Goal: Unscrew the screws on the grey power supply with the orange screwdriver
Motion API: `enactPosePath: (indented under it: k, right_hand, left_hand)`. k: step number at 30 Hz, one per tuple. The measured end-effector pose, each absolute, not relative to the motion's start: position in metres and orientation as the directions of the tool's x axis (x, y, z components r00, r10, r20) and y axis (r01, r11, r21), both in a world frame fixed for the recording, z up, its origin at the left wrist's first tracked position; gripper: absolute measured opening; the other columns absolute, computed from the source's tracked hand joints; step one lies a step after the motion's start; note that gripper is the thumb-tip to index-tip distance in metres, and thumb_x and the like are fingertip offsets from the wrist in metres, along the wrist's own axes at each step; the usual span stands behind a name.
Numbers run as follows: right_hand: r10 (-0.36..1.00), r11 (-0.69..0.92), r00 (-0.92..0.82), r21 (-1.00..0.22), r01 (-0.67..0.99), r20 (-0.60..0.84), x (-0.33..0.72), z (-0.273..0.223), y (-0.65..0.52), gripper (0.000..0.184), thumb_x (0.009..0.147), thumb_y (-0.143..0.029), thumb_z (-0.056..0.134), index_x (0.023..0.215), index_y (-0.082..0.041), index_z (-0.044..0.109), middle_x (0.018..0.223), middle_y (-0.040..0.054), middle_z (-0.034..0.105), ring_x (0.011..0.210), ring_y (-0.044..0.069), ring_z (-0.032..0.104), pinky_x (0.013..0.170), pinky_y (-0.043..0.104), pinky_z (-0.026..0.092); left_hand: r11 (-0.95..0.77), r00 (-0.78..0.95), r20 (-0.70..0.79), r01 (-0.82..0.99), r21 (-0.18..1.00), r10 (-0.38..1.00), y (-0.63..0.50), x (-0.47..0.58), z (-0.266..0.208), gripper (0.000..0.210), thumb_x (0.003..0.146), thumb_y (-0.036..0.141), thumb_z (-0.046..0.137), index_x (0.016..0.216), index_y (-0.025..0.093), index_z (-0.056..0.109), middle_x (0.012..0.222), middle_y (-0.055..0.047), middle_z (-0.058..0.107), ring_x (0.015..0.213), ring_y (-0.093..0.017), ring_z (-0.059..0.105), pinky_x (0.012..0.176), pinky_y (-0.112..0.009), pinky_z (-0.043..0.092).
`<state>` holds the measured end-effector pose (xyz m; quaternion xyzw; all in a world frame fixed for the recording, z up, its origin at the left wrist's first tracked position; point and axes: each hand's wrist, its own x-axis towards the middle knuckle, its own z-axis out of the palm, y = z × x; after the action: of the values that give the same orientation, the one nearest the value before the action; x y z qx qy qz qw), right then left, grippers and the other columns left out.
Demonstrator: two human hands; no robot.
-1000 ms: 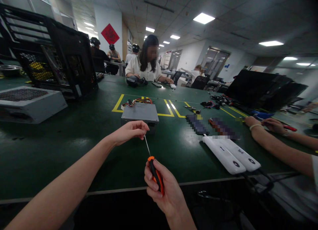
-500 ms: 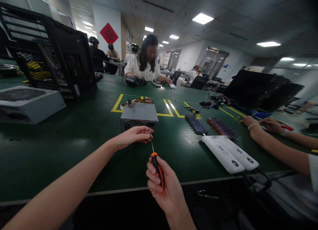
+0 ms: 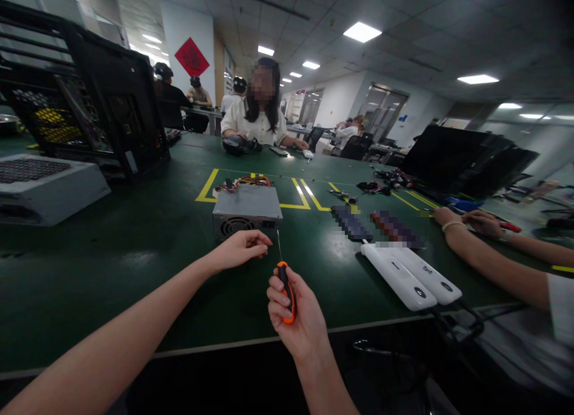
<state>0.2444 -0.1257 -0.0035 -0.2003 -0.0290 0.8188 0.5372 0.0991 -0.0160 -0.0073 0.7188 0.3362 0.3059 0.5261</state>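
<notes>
My right hand (image 3: pixel 296 313) is wrapped round the black-and-orange handle of a screwdriver (image 3: pixel 286 289). Its thin shaft points up and away, with the tip near the lower right corner of a grey computer power supply (image 3: pixel 246 203). Just left of that tip is my left hand (image 3: pixel 244 247), thumb and fingers drawn together in a pinch in front of the power supply. Whatever lies between those fingertips, if anything, is too small to make out. The power supply's fan grille and socket face me, and a bundle of coloured cables (image 3: pixel 251 180) lies behind it.
On the left stand a second power supply (image 3: pixel 49 188) and an open black computer case (image 3: pixel 103 104). Two white devices (image 3: pixel 399 274) and blurred phones (image 3: pixel 352 223) lie to the right. A co-worker's arms (image 3: pixel 488 247) rest at far right; another person (image 3: pixel 255 116) sits opposite.
The screwdriver tip has come away from my left fingertips and now sits to their right. My right hand has risen slightly. My view has shifted a little.
</notes>
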Motion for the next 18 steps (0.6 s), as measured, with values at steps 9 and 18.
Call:
enactPosePath:
  k: [9,18]
  right_hand:
    - [0.892,-0.418,-0.340,-0.258,-0.871,-0.298,0.243,-0.003,-0.119,0.025,0.090,-0.024,0.034,0.079,-0.011,0.052,0.057,-0.0040,0.043,0.038,0.000,0.032,0.029,0.008,0.024]
    - [0.883,-0.439,-0.371,-0.228,-0.869,-0.289,0.245,-0.005,-0.114,0.023,0.090,-0.025,0.034,0.081,-0.011,0.051,0.058,-0.0038,0.043,0.039,0.001,0.033,0.029,0.008,0.024]
  left_hand:
    - [-0.219,0.586,0.075,0.178,0.959,0.807,-0.018,0.099,-0.005,0.023,0.075,0.026,0.054,0.093,0.013,0.056,0.078,-0.002,0.061,0.071,-0.011,0.058,0.071,-0.029,0.046]
    - [-0.209,0.583,0.061,0.190,0.959,0.810,-0.020,0.100,-0.003,0.024,0.073,0.028,0.056,0.093,0.014,0.057,0.078,-0.003,0.062,0.071,-0.012,0.058,0.070,-0.029,0.046]
